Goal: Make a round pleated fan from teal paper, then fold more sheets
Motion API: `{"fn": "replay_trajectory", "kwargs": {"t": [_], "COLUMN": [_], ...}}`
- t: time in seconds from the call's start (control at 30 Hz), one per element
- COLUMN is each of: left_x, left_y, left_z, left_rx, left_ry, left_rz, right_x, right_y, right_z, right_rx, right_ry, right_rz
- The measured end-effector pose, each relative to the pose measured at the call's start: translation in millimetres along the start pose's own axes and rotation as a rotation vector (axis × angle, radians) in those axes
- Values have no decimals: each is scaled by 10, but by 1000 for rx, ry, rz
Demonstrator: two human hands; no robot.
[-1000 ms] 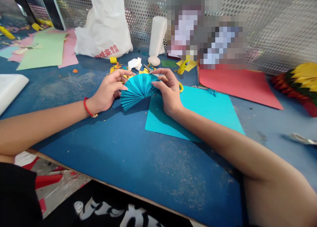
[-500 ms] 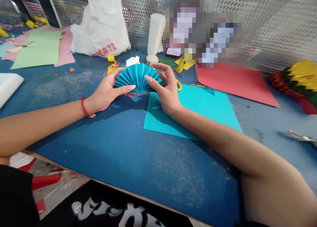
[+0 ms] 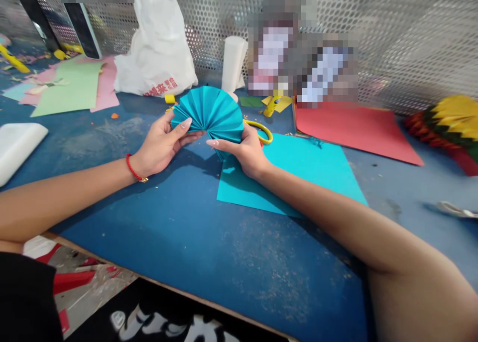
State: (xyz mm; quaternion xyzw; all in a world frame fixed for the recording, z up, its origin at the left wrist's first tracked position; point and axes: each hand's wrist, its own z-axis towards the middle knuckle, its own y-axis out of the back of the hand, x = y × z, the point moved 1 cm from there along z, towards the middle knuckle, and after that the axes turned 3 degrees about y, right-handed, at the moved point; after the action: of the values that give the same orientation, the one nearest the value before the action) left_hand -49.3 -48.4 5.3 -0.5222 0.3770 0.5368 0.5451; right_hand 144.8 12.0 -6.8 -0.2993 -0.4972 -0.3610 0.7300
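Note:
A pleated fan of teal paper [image 3: 209, 108] is spread out above the blue table, its folds meeting near the bottom middle. My left hand [image 3: 160, 140] pinches its left end between thumb and fingers; a red cord bracelet circles that wrist. On the other side, my right hand [image 3: 248, 150] grips the right end, thumb laid across the lower pleats. Beneath and to the right of that hand lies a flat sheet of turquoise paper [image 3: 298, 172]. Yellow scissor handles [image 3: 263, 130] show just behind my right hand; the blades are hidden.
Behind stand a white plastic bag [image 3: 160, 58] and a white tube [image 3: 234, 63]. Red paper [image 3: 358, 128] lies back right, near a yellow, green and red folded-paper piece [image 3: 455, 123]. Green paper [image 3: 70, 85] is at back left, a white object [image 3: 20, 150] at the left edge.
The fan has opened wider, its right side swinging downward. My right hand has moved from its top to its lower right end. The left hand still holds the left end.

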Motion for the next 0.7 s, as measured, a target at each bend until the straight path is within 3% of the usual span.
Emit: {"fn": "replay_trajectory", "kwargs": {"t": [0.3, 0.47, 0.6, 0.7], "left_x": [-36, -67, -68, -41], "left_y": [-5, -20, -52, -43], "left_z": [-26, -34, -51, -60], "left_rx": [-22, 31, 80, 78], "left_ry": [97, 120, 61, -33], "left_rz": [-27, -6, 42, 96], "right_x": [7, 7, 7, 14], "right_y": [31, 49, 47, 28], "right_z": [20, 33, 43, 42], "right_rx": [-109, -172, -258, -223], "right_ry": [30, 17, 22, 33], "right_rz": [2, 35, 104, 127]}}
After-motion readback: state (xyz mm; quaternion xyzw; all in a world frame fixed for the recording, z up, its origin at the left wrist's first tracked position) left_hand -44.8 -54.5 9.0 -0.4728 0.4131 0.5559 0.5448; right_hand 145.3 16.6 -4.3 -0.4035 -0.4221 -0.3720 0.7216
